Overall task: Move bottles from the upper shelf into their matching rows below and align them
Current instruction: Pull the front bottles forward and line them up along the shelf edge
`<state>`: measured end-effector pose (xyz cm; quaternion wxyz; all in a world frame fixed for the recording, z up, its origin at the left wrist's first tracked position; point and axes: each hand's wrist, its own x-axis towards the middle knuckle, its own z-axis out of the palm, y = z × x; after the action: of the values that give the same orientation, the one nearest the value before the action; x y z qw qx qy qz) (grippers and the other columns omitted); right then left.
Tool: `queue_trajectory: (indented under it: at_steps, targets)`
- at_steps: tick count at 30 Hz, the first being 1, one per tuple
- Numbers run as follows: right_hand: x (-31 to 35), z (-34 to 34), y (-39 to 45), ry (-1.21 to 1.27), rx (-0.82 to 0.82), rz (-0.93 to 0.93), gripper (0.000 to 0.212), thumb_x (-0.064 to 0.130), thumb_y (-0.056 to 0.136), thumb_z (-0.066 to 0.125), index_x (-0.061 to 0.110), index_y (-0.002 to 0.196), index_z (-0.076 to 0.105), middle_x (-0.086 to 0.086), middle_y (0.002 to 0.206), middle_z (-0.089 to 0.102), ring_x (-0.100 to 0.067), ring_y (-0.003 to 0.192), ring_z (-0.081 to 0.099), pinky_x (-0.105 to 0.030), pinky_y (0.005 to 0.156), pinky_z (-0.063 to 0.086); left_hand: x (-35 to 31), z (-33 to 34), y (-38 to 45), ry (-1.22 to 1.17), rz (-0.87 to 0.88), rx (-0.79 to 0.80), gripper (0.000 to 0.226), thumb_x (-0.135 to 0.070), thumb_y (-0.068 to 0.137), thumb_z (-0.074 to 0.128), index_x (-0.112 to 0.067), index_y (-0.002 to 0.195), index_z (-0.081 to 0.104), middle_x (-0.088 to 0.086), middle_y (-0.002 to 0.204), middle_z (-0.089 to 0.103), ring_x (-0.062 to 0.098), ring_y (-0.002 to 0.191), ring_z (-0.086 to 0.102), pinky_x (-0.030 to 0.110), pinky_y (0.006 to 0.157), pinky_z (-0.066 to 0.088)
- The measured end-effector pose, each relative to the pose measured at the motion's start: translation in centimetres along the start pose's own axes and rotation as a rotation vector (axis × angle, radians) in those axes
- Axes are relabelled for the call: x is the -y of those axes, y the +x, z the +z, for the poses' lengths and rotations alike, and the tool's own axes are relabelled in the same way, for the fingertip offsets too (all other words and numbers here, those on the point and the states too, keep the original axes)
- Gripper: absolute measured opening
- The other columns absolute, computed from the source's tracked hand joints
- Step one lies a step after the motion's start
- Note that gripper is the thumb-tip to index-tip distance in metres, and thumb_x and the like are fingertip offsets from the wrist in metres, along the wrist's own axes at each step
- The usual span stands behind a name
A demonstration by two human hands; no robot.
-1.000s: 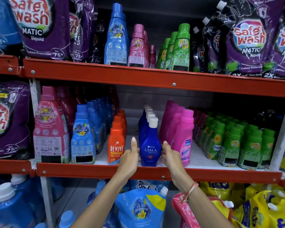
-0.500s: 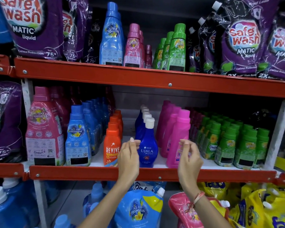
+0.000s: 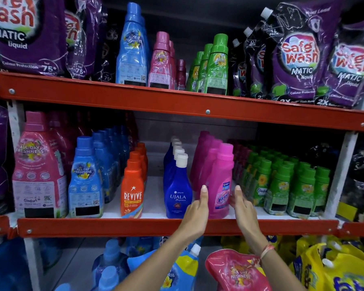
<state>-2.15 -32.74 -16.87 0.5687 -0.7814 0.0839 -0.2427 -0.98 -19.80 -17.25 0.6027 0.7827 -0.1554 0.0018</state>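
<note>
Left hand (image 3: pixel 195 213) and right hand (image 3: pixel 243 206) open with flat palms flanking the pink Vanish bottle (image 3: pixel 220 185), gripping nothing, bottle upright at the middle shelf (image 3: pixel 177 226) front, Ujala bottle (image 3: pixel 178 192) just left, green bottles (image 3: pixel 277 185) right, blue, pink and green bottles on the upper shelf (image 3: pixel 177 101).

I saw purple Safe Wash pouches (image 3: pixel 298 59) flanking the top level, and below, yellow refill bags (image 3: pixel 332 269), a pink pouch (image 3: pixel 237 271) and blue jugs (image 3: pixel 111 261) sat crowded together.
</note>
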Motion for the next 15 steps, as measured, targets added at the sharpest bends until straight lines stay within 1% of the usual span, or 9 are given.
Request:
queue_trajectory:
  at_steps: [3,4,6,7,9,10,12,13,15]
  targets:
    - [-0.8,0.1,0.2,-0.041,-0.038,0.008,0.084,0.079,0.082,0.018,0.013,0.084,0.071,-0.007,0.09,0.074,-0.025,0.094,0.067,-0.044,0.092,0.051,-0.1,0.1,-0.1,0.054,0.003,-0.005,0.053,-0.076,0.084,0.005,-0.038,0.067,0.039,-0.016,0.078,0.046,-0.001,0.075,0.043,0.029,0.087,0.028]
    - [-1.0,0.1,0.2,-0.036,-0.047,0.004,0.089,0.084,0.076,0.017,0.012,0.08,0.069,-0.009,0.092,0.075,-0.026,0.094,0.068,-0.047,0.093,0.052,-0.2,0.1,-0.1,0.072,0.01,-0.01,0.051,-0.069,0.089,0.005,-0.037,0.068,0.039,-0.015,0.08,0.047,-0.001,0.074,0.043,0.028,0.087,0.027]
    - [-1.6,0.1,0.4,-0.012,-0.057,0.008,0.101,0.09,0.071,0.017,0.003,0.08,0.067,-0.012,0.091,0.075,-0.029,0.093,0.068,-0.053,0.092,0.052,-0.6,-0.1,-0.2,0.092,0.017,-0.018,0.05,-0.066,0.091,0.005,-0.036,0.067,0.037,-0.016,0.075,0.043,-0.004,0.07,0.039,0.028,0.086,0.028]
    - [-1.7,0.0,0.4,0.005,-0.068,0.02,0.1,0.091,0.07,0.019,0.005,0.079,0.068,-0.012,0.091,0.074,-0.029,0.095,0.068,-0.054,0.093,0.051,-0.7,-0.2,-0.2,0.107,0.016,-0.021,0.05,-0.066,0.091,0.005,-0.036,0.067,0.037,-0.016,0.073,0.041,-0.005,0.068,0.037,0.028,0.085,0.028]
    - [-2.0,-0.1,0.4,0.026,-0.094,0.041,0.081,0.09,0.07,0.022,0.026,0.075,0.071,-0.007,0.096,0.074,-0.026,0.1,0.068,-0.051,0.097,0.051,-0.9,-0.3,-0.3,0.114,0.016,-0.028,0.05,-0.064,0.092,0.004,-0.035,0.067,0.036,-0.015,0.075,0.042,-0.005,0.068,0.036,0.029,0.084,0.029]
    - [-2.0,-0.2,0.4,0.028,-0.09,0.042,0.071,0.088,0.072,0.023,0.034,0.075,0.07,-0.005,0.099,0.075,-0.024,0.102,0.068,-0.05,0.098,0.051,-1.0,-0.4,-0.3,0.122,0.021,-0.03,0.049,-0.063,0.092,0.005,-0.035,0.068,0.037,-0.014,0.08,0.045,-0.004,0.069,0.038,0.029,0.085,0.03]
    - [-1.8,-0.4,0.3,-0.003,-0.084,0.045,0.058,0.076,0.082,0.029,0.035,0.076,0.069,-0.006,0.1,0.075,-0.025,0.101,0.069,-0.049,0.096,0.052,-1.0,-0.4,-0.4,0.132,0.024,-0.02,0.05,-0.063,0.093,0.006,-0.035,0.069,0.039,-0.008,0.091,0.048,0.0,0.073,0.042,0.03,0.087,0.033]
    - [-1.5,-0.5,0.1,-0.025,-0.07,0.043,0.052,0.066,0.088,0.033,0.03,0.079,0.07,-0.008,0.1,0.075,-0.026,0.101,0.068,-0.05,0.096,0.052,-1.2,-0.5,-0.7,0.126,0.018,-0.009,0.052,-0.063,0.093,0.007,-0.033,0.069,0.042,-0.008,0.088,0.049,0.0,0.071,0.042,0.029,0.085,0.034]
    - [-0.8,-0.9,-0.1,-0.082,-0.02,0.012,0.035,0.038,0.097,0.043,0.017,0.102,0.071,-0.01,0.107,0.073,-0.026,0.106,0.067,-0.045,0.097,0.052,-1.6,-0.8,-1.5,0.147,0.029,0.0,0.064,-0.059,0.095,0.012,-0.017,0.069,0.052,-0.005,0.069,0.047,0.005,0.062,0.043,0.028,0.072,0.037]
